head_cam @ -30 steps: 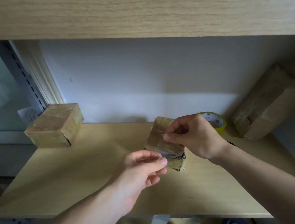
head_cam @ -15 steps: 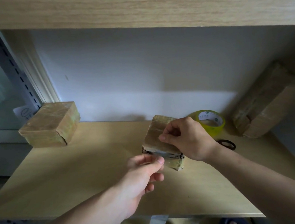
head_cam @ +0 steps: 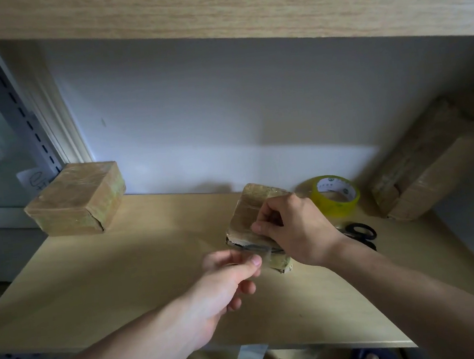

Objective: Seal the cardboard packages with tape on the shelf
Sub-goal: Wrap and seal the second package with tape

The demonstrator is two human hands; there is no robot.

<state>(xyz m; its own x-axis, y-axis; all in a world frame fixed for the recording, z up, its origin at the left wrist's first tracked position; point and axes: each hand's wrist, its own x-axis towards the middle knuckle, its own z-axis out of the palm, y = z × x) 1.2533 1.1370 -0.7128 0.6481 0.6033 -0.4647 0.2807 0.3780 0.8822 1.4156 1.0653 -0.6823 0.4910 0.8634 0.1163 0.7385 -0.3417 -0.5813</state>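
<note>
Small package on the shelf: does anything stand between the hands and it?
Nothing visible does. The right hand already holds the small package, and the left hand pinches a clear tape strip at its near edge. Tape roll and scissors lie off to the right.

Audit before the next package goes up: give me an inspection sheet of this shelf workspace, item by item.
Surface: wooden shelf, light board, another shelf board above.
Job's things: small cardboard package mid-shelf, tilted up; clear tape strip stretched off its near edge; yellow tape roll behind right; black scissors beside the roll.
Clutter: taped box at back left; larger box leaning at right.
Hands: left hand pinches the tape strip's free end; right hand holds the package, fingers curled on its top face.
Cables: nothing seen.
Surroundings: white wall behind; window frame at left.
</note>
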